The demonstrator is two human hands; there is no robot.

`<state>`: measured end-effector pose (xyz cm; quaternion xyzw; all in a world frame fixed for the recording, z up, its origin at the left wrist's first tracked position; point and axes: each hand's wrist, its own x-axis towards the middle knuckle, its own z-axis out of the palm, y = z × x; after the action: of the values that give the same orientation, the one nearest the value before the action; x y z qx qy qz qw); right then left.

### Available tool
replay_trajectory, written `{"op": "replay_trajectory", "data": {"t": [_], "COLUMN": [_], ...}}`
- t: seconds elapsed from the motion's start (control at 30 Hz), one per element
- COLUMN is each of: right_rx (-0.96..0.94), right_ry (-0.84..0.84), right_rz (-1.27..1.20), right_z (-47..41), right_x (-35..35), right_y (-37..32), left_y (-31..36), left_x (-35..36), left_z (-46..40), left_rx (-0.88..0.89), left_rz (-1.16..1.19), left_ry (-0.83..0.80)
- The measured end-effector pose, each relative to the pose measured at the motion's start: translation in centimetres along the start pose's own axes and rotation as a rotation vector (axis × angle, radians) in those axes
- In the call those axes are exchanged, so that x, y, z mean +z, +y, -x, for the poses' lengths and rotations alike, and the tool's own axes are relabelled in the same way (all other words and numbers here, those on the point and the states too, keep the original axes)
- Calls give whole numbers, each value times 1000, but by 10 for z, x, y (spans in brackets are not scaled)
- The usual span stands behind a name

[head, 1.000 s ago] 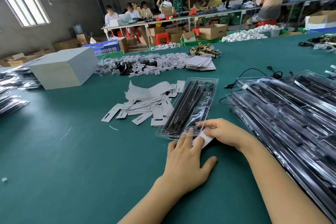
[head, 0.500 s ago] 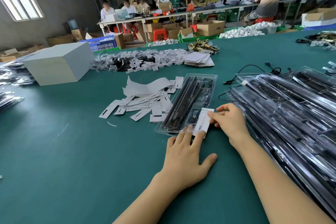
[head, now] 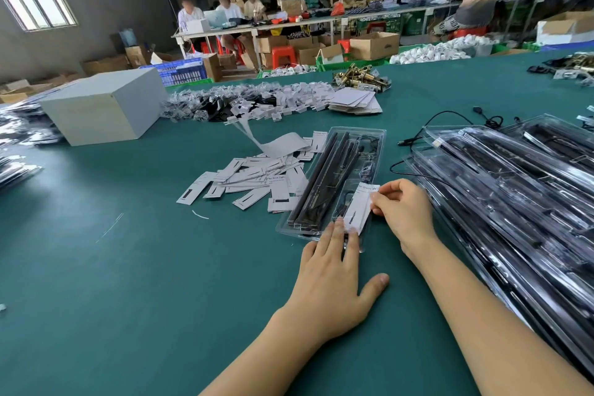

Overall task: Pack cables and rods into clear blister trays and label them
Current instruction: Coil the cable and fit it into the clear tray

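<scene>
Left hand (head: 334, 280): flat on the green table (head: 128, 299), fingers straight and close together, thumb spread to the right; fingertips press the near end of the clear tray (head: 350, 151) and the near edge of the white label (head: 360, 209).

Right hand (head: 401, 212): just right of the tray, fingers curled, pinching the right edge of the label (thumb hidden behind the fingers).

Label: white slip with a dark slot mark and small print at its far end, lying on the near right part of the tray.

Tray: long, clear, angled from near centre away to the far right; holds black rods (head: 321, 177) along its left side and a thin black cable (head: 366, 167) in its right side.

Loose labels (head: 257, 177): scattered heap of white slips, just left of the tray, with a curled backing strip (head: 283, 145) on its far side.

Packed trays (head: 514, 202): overlapping stack on the right, from near to far, black contents inside.

Loose black cable (head: 443, 119): on the table beyond the stack.

Grey box (head: 106, 106): far left.

Bagged small parts (head: 250, 100): long pile across the far middle, white cards (head: 356, 103) at its right end, brass hardware (head: 360, 77) just beyond them.

Background: people seated at a long workbench (head: 289, 26), cardboard boxes (head: 373, 45) and red stools (head: 283, 55) below it.
</scene>
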<state>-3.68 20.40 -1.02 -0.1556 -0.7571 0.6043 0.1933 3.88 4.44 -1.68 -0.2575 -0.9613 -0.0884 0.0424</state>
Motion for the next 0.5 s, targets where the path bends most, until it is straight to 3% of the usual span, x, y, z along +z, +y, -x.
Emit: {"op": "replay_trajectory", "data": {"t": [0.23,0.5], "right_rx": [-193,-220], "right_ry": [-8,-47], "right_rz": [272,414], "right_z": [11,18], "right_x": [-5,-2], "right_y": [-3,-4], "left_y": [0,0], "left_x": [-1,1], "left_z": [0,1], "left_rx": [13,20], "left_rz": [12,35], "left_ry": [20,21]}}
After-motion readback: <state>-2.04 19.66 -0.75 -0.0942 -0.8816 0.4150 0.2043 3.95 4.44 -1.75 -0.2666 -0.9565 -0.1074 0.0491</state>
